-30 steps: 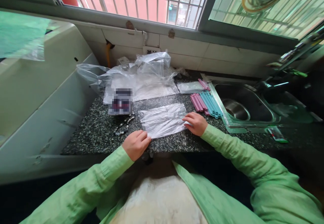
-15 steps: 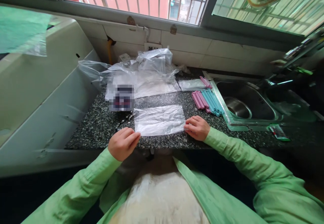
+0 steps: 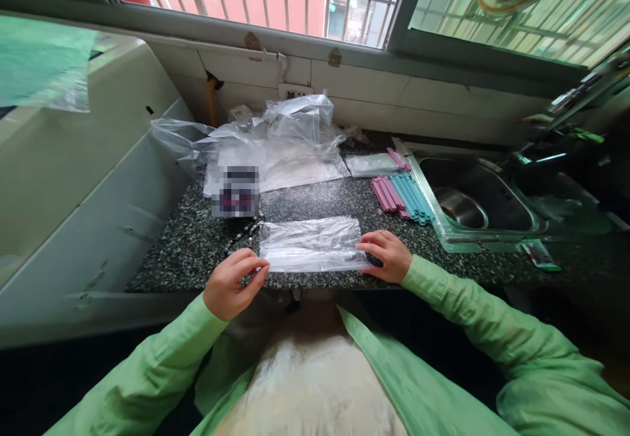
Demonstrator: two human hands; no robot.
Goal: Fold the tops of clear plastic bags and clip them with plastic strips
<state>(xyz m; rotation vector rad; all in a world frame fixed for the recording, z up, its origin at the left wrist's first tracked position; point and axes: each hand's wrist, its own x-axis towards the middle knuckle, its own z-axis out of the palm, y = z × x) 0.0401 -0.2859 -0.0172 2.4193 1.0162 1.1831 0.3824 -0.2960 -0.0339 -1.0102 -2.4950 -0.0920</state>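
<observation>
A clear, creased plastic bag (image 3: 310, 245) lies flat on the speckled countertop near its front edge. At its lower left corner, my left hand (image 3: 235, 283) pinches the film between thumb and forefinger. My right hand (image 3: 387, 257) is at the bag's right edge, thumb and fingers apart, fingertips touching or just over the film. A beaded string (image 3: 246, 231) lies just beyond my left hand. Behind the bag rests a pile of larger clear plastic bags (image 3: 300, 147), with a blurred-out dark object (image 3: 236, 193) at its front left.
Pink sealing clips (image 3: 386, 194) and blue sealing clips (image 3: 412, 198) lie in rows left of the sink (image 3: 497, 190), which holds a metal bowl (image 3: 462, 207). A flat clear packet (image 3: 371, 164) is behind them. A small packet (image 3: 539, 254) lies at the right. A pale cabinet side (image 3: 98, 226) bounds the left.
The bag's far edge has come nearer to me, so it looks shorter front to back. My right hand's thumb and fingers have spread apart, and both hands have moved slightly toward me.
</observation>
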